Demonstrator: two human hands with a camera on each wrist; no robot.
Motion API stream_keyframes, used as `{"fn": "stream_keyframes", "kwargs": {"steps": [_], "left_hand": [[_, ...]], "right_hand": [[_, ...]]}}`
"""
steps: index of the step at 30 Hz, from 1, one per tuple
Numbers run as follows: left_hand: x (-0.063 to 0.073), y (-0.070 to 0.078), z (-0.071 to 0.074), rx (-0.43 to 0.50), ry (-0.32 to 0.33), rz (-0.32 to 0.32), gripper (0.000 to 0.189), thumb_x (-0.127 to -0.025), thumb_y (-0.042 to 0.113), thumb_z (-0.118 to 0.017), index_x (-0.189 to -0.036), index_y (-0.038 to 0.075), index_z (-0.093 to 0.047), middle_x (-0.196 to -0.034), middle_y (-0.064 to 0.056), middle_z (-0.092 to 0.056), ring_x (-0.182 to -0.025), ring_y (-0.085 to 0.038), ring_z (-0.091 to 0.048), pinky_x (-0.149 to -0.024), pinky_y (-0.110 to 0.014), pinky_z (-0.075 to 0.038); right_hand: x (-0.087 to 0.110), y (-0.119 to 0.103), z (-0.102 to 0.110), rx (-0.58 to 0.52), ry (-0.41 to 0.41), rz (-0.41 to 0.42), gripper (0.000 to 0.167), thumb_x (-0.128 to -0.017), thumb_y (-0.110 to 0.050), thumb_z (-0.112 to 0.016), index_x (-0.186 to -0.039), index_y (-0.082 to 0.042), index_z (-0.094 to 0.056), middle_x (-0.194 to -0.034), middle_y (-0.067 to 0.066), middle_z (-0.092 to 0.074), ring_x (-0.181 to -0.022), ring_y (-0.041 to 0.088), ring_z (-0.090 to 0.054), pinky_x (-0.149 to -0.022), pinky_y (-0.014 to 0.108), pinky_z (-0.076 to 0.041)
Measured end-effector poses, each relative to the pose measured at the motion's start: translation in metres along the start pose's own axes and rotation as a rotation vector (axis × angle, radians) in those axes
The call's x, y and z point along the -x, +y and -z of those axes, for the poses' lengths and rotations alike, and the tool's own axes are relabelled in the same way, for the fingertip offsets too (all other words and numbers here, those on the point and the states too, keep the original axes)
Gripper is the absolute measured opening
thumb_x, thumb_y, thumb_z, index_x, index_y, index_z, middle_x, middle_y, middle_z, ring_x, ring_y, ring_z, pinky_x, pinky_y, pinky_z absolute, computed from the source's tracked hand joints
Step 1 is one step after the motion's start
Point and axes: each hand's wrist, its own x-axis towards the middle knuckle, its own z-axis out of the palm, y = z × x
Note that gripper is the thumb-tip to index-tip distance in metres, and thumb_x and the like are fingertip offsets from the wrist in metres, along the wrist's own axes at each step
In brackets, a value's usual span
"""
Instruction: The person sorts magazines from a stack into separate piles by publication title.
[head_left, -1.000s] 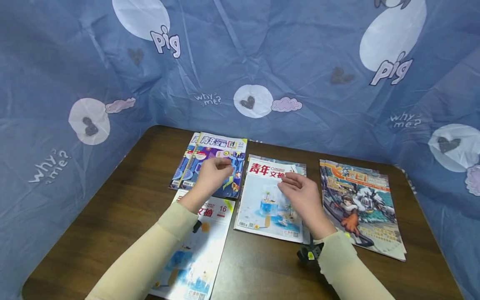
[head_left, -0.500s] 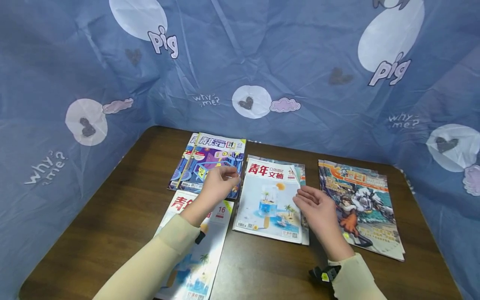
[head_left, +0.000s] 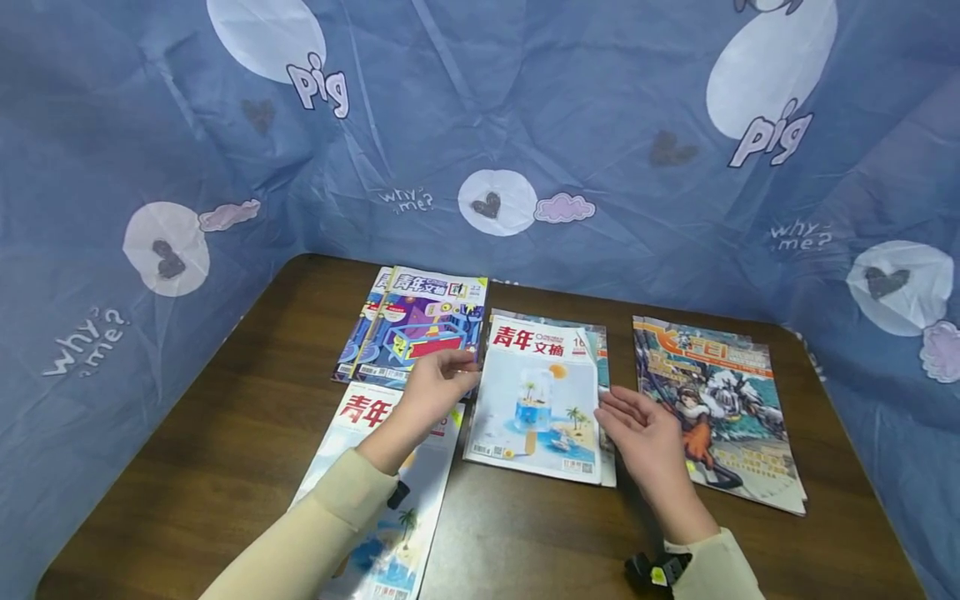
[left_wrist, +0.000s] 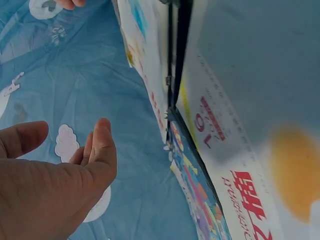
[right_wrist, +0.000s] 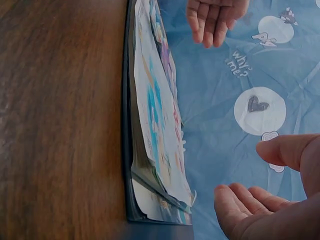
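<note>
My left hand (head_left: 438,387), holding nothing, hovers between the purple-covered magazines (head_left: 431,312) and the middle pile, fingers loosely bent with the thumb apart. On top of that pile lies a white magazine (head_left: 498,408) with red title characters and a beach-and-popsicle picture; its upper right corner curls slightly. Just off its right edge is my right hand (head_left: 648,437), also without anything in it, fingers relaxed. The right wrist view shows the pile edge-on, the white magazine (right_wrist: 162,120) uppermost and the right hand (right_wrist: 275,200) apart from it.
A second white magazine (head_left: 330,442) lies front left, partly under the left forearm. To the right is a stack of comic magazines (head_left: 727,400) with an orange title. All lie on a brown wooden table (head_left: 202,433); a blue printed cloth (head_left: 420,125) hangs behind it.
My right hand has moved right and nearer, from over the white magazine's cover to beside its right edge. The left hand has come slightly right and nearer, uncovering more of the purple cover.
</note>
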Motion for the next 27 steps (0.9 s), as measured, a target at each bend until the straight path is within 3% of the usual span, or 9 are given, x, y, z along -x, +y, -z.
{"fn": "stream_keyframes", "kwargs": {"steps": [14,23,27], "left_hand": [[0.000,0.001,-0.001,-0.026,0.006,-0.007,0.036,-0.086,0.005,-0.070,-0.120,-0.009,-0.068,-0.100,-0.011,-0.072,-0.094,-0.026,-0.067,-0.080,-0.036,-0.056],[-0.023,-0.002,-0.002,-0.128,-0.005,0.006,0.039,-0.088,0.007,-0.070,-0.123,-0.011,-0.066,-0.105,-0.015,-0.071,-0.098,-0.027,-0.067,-0.084,-0.037,-0.056],[-0.032,-0.002,-0.002,-0.124,-0.012,0.056,0.042,-0.088,0.009,-0.068,-0.125,-0.010,-0.065,-0.110,-0.017,-0.070,-0.094,-0.029,-0.068,-0.080,-0.037,-0.057]], "right_hand": [[0.008,0.006,-0.001,0.048,-0.009,-0.011,0.050,-0.094,-0.010,-0.074,-0.139,0.002,-0.056,-0.134,0.018,-0.062,-0.119,0.027,-0.063,-0.088,0.020,-0.052],[0.011,0.008,-0.001,0.075,-0.009,-0.027,0.052,-0.094,-0.013,-0.075,-0.140,0.000,-0.056,-0.134,0.017,-0.063,-0.119,0.026,-0.063,-0.089,0.021,-0.051],[0.013,0.011,-0.001,0.076,-0.017,-0.021,0.051,-0.093,-0.010,-0.076,-0.139,0.002,-0.057,-0.133,0.018,-0.063,-0.118,0.027,-0.064,-0.088,0.020,-0.052]]}}
